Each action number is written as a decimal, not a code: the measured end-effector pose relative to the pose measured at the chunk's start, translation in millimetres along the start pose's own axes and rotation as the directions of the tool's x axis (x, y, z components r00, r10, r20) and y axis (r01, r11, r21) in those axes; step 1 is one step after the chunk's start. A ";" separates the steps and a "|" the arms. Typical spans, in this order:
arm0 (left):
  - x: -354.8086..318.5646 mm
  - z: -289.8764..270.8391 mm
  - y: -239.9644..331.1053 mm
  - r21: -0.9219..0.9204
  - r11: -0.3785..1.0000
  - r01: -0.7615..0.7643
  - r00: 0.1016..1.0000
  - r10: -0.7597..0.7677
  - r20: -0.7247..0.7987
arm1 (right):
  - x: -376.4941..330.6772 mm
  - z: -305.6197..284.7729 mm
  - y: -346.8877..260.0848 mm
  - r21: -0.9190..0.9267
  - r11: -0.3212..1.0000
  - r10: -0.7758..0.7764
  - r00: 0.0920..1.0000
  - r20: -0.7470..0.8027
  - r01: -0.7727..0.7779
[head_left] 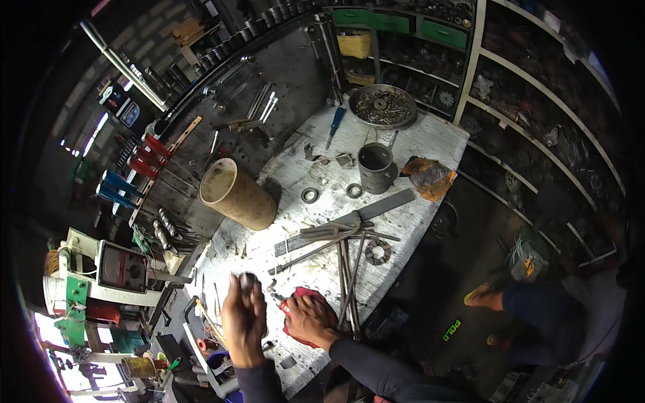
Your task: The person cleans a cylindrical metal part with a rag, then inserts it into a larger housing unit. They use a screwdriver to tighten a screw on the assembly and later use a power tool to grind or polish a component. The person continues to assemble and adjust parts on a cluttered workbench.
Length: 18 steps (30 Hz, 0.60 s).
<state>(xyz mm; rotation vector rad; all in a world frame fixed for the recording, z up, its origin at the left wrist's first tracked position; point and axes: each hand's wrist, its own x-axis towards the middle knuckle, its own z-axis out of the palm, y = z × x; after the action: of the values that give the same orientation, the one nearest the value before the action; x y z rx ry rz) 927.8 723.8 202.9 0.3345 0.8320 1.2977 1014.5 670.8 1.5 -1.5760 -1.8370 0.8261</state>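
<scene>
My left hand (243,321) is raised over the near left part of the worktable (396,221), its fingers pointing away from me. At its fingertips is a small dark metal part (248,278), blurred, whose kind I cannot make out. To its right, my right hand (310,321) presses down on a red cloth (326,310) with its fingers curled. From under those fingers a narrow metal piece (276,295) sticks out toward the left hand; a red portion beside it is partly covered. Just beyond lie several metal rods (344,269) and a flat bar (388,205).
A tan cylinder (235,195) and a metal mug (375,171) stand farther back. Two rings (310,195), a toothed disc (378,252), a screwdriver (336,125) and a bowl of small parts (383,106) are also there. Shelves (524,114) rise right; another person's leg (531,300) shows below.
</scene>
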 end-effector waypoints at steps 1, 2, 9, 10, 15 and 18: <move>-35.8 -17.6 -8.8 0.023 1.000 -0.001 1.000 0.001 -0.023 | 1.7 2.0 0.6 0.001 1.000 0.012 1.000 0.007 -0.012; -71.3 -32.6 -18.9 0.037 0.999 -0.031 0.993 0.036 -0.116 | 4.6 3.5 -0.7 0.036 0.999 0.025 1.000 0.000 -0.025; -260.2 -72.4 -41.6 0.193 0.981 -0.026 0.958 0.079 -0.276 | -9.0 -56.9 -30.3 0.354 0.932 0.045 0.995 0.085 -0.072; -274.4 -70.4 -42.3 0.245 0.969 -0.016 0.950 0.091 -0.298 | -20.1 -78.1 -34.3 0.449 0.889 0.019 0.988 0.155 -0.087; -315.1 -72.0 -34.3 0.407 0.913 0.020 0.911 0.151 -0.383 | -91.4 -179.3 -61.7 0.658 0.753 -0.334 0.849 0.409 -0.021; -328.3 -94.3 -25.0 0.501 0.865 -0.028 0.951 0.178 -0.253 | -138.3 -202.8 -88.2 0.646 0.763 -0.395 0.774 0.495 -0.024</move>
<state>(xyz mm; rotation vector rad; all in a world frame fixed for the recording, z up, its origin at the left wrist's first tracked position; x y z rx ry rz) 866.5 388.7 238.5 0.6096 1.4235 1.2365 1132.1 541.4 195.1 -0.6913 -1.7868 1.7789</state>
